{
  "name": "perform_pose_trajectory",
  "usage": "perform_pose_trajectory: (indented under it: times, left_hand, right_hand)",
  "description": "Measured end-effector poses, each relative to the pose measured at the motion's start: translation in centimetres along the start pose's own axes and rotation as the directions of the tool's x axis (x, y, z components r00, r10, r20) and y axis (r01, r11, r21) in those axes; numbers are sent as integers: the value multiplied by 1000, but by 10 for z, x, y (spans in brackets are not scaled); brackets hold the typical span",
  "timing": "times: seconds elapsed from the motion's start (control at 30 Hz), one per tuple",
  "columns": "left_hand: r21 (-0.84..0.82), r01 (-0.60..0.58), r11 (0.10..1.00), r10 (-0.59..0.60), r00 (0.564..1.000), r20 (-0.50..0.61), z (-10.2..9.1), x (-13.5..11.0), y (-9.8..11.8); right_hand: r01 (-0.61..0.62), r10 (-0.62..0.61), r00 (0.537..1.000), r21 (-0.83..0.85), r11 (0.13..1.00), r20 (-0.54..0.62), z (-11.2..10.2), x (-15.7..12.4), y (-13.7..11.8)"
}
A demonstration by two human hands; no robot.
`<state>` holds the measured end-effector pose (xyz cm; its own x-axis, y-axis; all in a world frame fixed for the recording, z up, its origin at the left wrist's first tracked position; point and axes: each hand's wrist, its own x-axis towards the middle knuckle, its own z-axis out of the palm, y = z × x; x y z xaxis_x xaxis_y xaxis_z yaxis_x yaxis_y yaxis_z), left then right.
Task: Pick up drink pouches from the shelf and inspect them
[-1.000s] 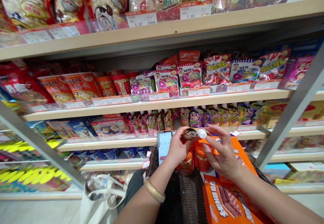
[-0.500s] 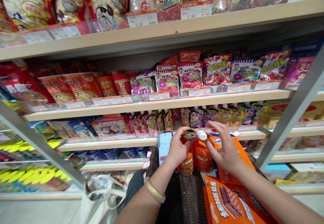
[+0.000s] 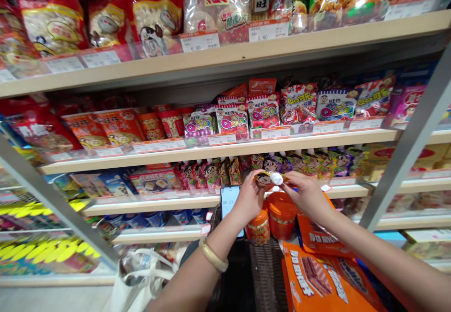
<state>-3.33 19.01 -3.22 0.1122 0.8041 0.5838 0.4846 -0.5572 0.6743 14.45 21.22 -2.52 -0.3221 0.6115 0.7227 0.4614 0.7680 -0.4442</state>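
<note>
Both hands hold a spouted drink pouch (image 3: 263, 179) with a cartoon face and a white cap (image 3: 277, 179) that points toward me. My left hand (image 3: 249, 200), below a gold bangle (image 3: 213, 255) on the wrist, grips the pouch's left side. On its right side, just beyond the cap, the fingers of my right hand (image 3: 307, 193) pinch the edge. Beneath the hands, a small orange-lidded jar (image 3: 258, 230) and a larger orange-lidded jar (image 3: 282, 213) stand in a dark woven basket (image 3: 261, 276). Orange snack bags (image 3: 317, 279) lie at the basket's right.
A phone (image 3: 229, 201) showing a timer leans at the basket's left. Similar pouches (image 3: 310, 161) line the shelf ahead, with gummy bags (image 3: 262, 111) above. A white tote bag (image 3: 141, 274) hangs at lower left. Slanting grey shelf posts (image 3: 405, 152) stand either side.
My right hand, fingers spread beside the pouch before, has closed onto its right edge. The pouch has shifted slightly up and left. The view has tilted slightly upward.
</note>
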Motion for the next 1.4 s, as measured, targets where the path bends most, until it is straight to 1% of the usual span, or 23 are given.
perform_pose_trajectory:
  times: [0.07,0.1,0.13,0.17,0.23,0.3,0.47,0.6,0.8,0.97,1.03,1.07,1.13,1.23,1.33,1.4]
  left_hand:
    - [146,-39,989,33,999,40,-9,14,5]
    - [227,-44,973,30,997,64,-13,21,6]
    - [318,-28,948,1,996,84,-16,28,7]
    - [417,10,909,-57,993,100,-18,35,6]
    - [576,105,811,-199,975,102,-20,45,2]
    - [653,175,737,-307,947,93,-19,52,-7]
    - [684,243,687,-426,898,108,-12,61,-32]
    - [688,279,670,-485,866,121,-5,65,-48]
    - [676,289,678,-550,810,204,4,66,-66]
    - [676,262,688,-564,780,271,3,69,-74]
    - [683,257,684,-569,773,280,3,70,-74]
    - [688,257,679,-570,775,273,4,70,-74]
    - [699,264,665,-560,795,233,4,68,-71]
    - [696,267,666,-503,851,154,2,61,-63]
    - [665,241,706,-396,914,88,-9,51,-51]
    - [649,227,727,-324,945,32,-21,43,-44]
  right_hand:
    - [-3,5,1000,-63,998,27,-3,14,3]
    - [-22,29,998,-110,994,57,-2,21,6]
    - [-52,66,994,-163,985,85,-1,28,9]
    - [-85,110,988,-213,973,106,1,34,13]
    - [-116,153,980,-259,959,129,8,43,22]
    - [-130,178,972,-283,950,154,17,47,30]
    - [-172,269,938,-377,910,220,36,52,43]
    - [-202,350,892,-441,875,286,44,56,50]
    - [-235,466,803,-523,820,370,46,57,59]
    - [-232,507,771,-571,787,385,43,60,56]
    - [-223,509,764,-579,784,396,43,62,55]
    - [-214,505,762,-578,788,406,42,62,54]
    - [-190,482,765,-566,802,426,41,62,53]
    - [-151,434,786,-542,826,441,35,61,49]
    - [-129,396,812,-531,838,429,27,60,40]
    - [-126,383,829,-531,838,408,24,60,33]
